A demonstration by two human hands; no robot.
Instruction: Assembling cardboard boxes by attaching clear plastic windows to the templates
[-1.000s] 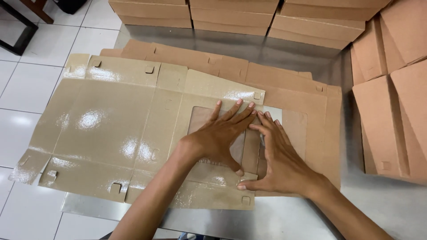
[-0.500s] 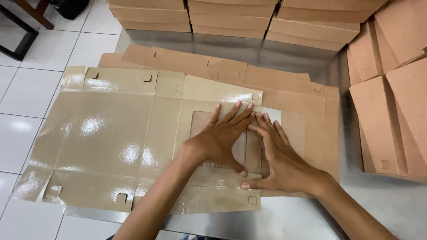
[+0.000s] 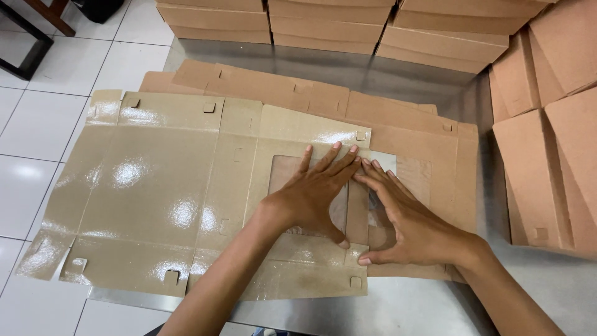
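A flat, glossy brown cardboard box blank lies unfolded on a steel table. It has a rectangular window cutout covered by a clear plastic sheet. My left hand presses flat on the window area, fingers spread. My right hand lies flat beside it on the window's right part, fingertips touching those of the left hand. Neither hand grips anything.
More flat brown blanks lie stacked under the top one. Piles of folded cardboard line the table's far edge, and more stand at the right. White floor tiles show at the left, where the blank overhangs the table.
Both hands stay pressed on the window area, shifting only slightly. The view has moved a little.
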